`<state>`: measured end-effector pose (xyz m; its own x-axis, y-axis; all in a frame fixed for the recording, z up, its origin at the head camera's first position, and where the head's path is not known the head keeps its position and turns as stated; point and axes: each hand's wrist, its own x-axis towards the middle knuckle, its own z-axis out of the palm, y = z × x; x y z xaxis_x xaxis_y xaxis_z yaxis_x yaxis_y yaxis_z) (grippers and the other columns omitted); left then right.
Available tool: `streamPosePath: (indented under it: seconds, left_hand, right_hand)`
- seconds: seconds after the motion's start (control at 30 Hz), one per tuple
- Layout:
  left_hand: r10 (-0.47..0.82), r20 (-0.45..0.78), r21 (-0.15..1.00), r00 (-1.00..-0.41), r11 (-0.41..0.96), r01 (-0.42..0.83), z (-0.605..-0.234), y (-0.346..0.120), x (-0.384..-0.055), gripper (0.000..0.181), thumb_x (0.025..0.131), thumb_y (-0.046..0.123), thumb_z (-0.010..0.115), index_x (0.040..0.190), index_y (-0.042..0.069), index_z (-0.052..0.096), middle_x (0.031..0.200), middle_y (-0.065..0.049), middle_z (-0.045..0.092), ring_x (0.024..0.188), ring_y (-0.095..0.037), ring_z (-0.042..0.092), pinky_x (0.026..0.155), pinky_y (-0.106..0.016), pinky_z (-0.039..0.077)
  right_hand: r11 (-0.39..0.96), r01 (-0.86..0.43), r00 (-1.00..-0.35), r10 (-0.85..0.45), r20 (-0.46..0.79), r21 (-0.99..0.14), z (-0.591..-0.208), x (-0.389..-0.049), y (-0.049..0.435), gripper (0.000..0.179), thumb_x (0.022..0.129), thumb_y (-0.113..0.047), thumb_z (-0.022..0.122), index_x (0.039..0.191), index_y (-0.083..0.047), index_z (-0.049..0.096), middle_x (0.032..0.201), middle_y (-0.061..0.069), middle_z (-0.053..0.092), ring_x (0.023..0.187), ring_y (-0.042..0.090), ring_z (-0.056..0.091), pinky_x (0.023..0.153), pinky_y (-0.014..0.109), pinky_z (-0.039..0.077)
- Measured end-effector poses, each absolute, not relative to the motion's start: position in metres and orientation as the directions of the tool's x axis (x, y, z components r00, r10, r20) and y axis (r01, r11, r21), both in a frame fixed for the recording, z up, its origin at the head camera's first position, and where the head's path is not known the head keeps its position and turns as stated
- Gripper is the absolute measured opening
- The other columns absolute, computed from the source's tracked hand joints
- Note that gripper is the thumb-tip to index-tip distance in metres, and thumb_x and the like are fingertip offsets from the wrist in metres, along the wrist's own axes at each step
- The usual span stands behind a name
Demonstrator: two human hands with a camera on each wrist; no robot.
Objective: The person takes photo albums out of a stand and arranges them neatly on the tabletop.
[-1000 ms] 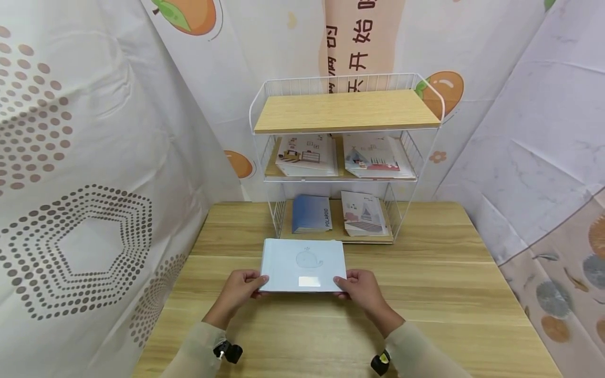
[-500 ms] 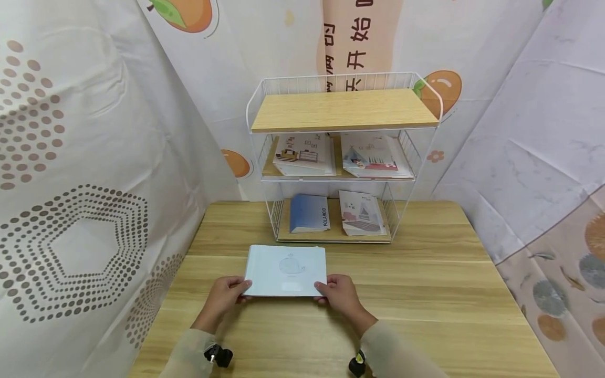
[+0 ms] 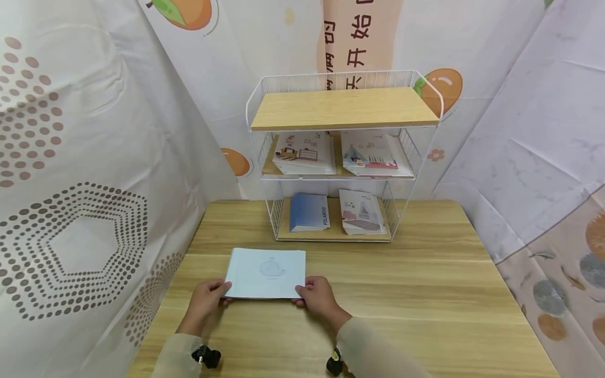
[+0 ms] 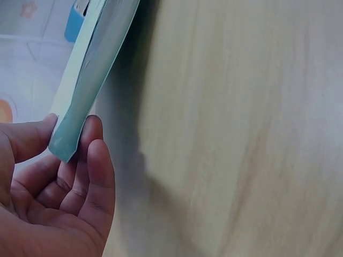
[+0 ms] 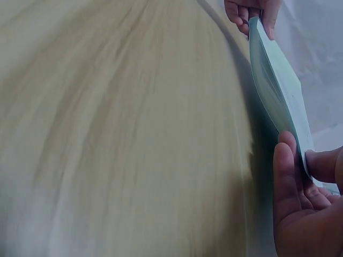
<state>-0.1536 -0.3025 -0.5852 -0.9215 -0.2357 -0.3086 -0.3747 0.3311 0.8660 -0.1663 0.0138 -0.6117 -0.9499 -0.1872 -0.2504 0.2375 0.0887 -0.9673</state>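
Note:
A thin pale notebook (image 3: 267, 275) with a small whale drawing on its cover is held level over the left part of the table. My left hand (image 3: 204, 302) pinches its near left corner, thumb on top and fingers beneath. At the near right corner my right hand (image 3: 321, 299) grips it the same way. Seen edge-on in the left wrist view, the notebook (image 4: 80, 91) sags open slightly between its pages and cover. The right wrist view shows the notebook (image 5: 278, 80) stretched between both hands, its shadow on the wood below.
A white wire shelf (image 3: 345, 109) with wooden boards stands at the back of the table (image 3: 425, 294). Its middle level bears two stacks of illustrated booklets (image 3: 304, 152). On the bottom level lie blue POLAROID booklets (image 3: 309, 212) and a pile of printed booklets (image 3: 361, 212). Patterned cloth (image 3: 94, 131) hangs around.
Both hands have carried the notebook to the left and slightly nearer to me, away from the front of the shelf. The grip on its two near corners stays the same.

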Motion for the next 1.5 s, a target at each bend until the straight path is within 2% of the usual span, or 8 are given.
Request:
streamPosePath:
  seconds: [0.2,0.6,0.87,1.1,1.17,1.33,1.4,1.5]
  left_hand:
    - [-0.263,-0.324,0.839,-0.909,0.364,-0.405,-0.588,-0.323,-0.149,0.047,0.103,0.025,0.066,0.13,-0.013,0.062,0.096,-0.014,0.074,0.073,-0.016,0.068,0.065,-0.029,0.059]
    - [-0.365,-0.328,0.785,-0.871,0.408,-0.466,-0.597,-0.354,-0.144,0.053,0.103,0.032,0.064,0.135,-0.01,0.061,0.116,-0.023,0.07,0.078,-0.012,0.066,0.067,-0.025,0.057]
    - [-0.4,-0.324,0.795,-0.857,0.376,-0.476,-0.599,-0.37,-0.145,0.053,0.103,0.031,0.064,0.133,-0.012,0.06,0.115,-0.024,0.068,0.078,-0.011,0.065,0.065,-0.026,0.059]
    - [-0.475,-0.331,0.801,-0.815,0.316,-0.509,-0.602,-0.387,-0.148,0.049,0.102,0.026,0.065,0.133,-0.011,0.06,0.115,-0.022,0.065,0.079,-0.014,0.063,0.062,-0.026,0.058]
    - [-0.484,-0.329,0.792,-0.811,0.326,-0.516,-0.602,-0.391,-0.149,0.05,0.101,0.027,0.066,0.133,-0.01,0.06,0.12,-0.024,0.064,0.084,-0.017,0.063,0.063,-0.025,0.057]
    - [-0.486,-0.308,0.759,-0.818,0.393,-0.519,-0.599,-0.394,-0.15,0.056,0.1,0.036,0.068,0.133,-0.009,0.062,0.135,-0.03,0.06,0.113,-0.033,0.061,0.07,-0.021,0.053]
    - [-0.488,-0.303,0.752,-0.819,0.406,-0.52,-0.597,-0.394,-0.15,0.059,0.099,0.039,0.069,0.133,-0.009,0.063,0.137,-0.031,0.059,0.121,-0.038,0.057,0.078,-0.028,0.055]
    - [-0.503,-0.301,0.737,-0.81,0.417,-0.532,-0.597,-0.395,-0.151,0.059,0.098,0.04,0.07,0.131,-0.009,0.064,0.137,-0.031,0.06,0.125,-0.042,0.056,0.093,-0.046,0.054]
  right_hand:
    - [0.083,0.245,-0.94,-0.224,-0.258,-0.966,-0.611,-0.162,-0.006,0.008,0.098,-0.001,0.066,0.095,0.007,0.065,0.081,0.017,0.077,0.07,0.024,0.077,0.06,0.029,0.062]
    - [0.095,0.273,-0.913,-0.29,-0.289,-0.957,-0.61,-0.162,-0.039,0.007,0.098,0.002,0.066,0.101,0.008,0.068,0.085,0.017,0.077,0.076,0.029,0.078,0.062,0.029,0.063]
    - [0.089,0.276,-0.888,-0.357,-0.289,-0.957,-0.61,-0.167,-0.048,0.006,0.096,0.004,0.065,0.1,0.009,0.065,0.088,0.022,0.077,0.081,0.032,0.079,0.062,0.03,0.063]
    - [0.053,0.28,-0.883,-0.379,-0.279,-0.958,-0.616,-0.167,-0.052,0.014,0.096,0.002,0.067,0.109,0.008,0.066,0.09,0.02,0.078,0.081,0.03,0.079,0.065,0.033,0.064]
    - [0.048,0.274,-0.888,-0.371,-0.272,-0.96,-0.619,-0.167,-0.053,0.015,0.096,0.0,0.07,0.108,0.007,0.067,0.089,0.017,0.078,0.079,0.026,0.078,0.064,0.032,0.064]
    - [0.053,0.248,-0.903,-0.348,-0.251,-0.967,-0.624,-0.166,-0.053,0.017,0.095,-0.003,0.072,0.108,0.005,0.068,0.088,0.012,0.079,0.077,0.021,0.078,0.064,0.03,0.064]
    - [0.058,0.239,-0.907,-0.343,-0.244,-0.969,-0.623,-0.165,-0.052,0.018,0.094,-0.003,0.073,0.109,0.006,0.068,0.088,0.012,0.079,0.078,0.021,0.078,0.065,0.03,0.064]
    - [0.055,0.229,-0.913,-0.333,-0.234,-0.972,-0.623,-0.163,-0.051,0.018,0.093,0.001,0.072,0.109,0.008,0.068,0.088,0.014,0.078,0.078,0.022,0.078,0.065,0.029,0.064]
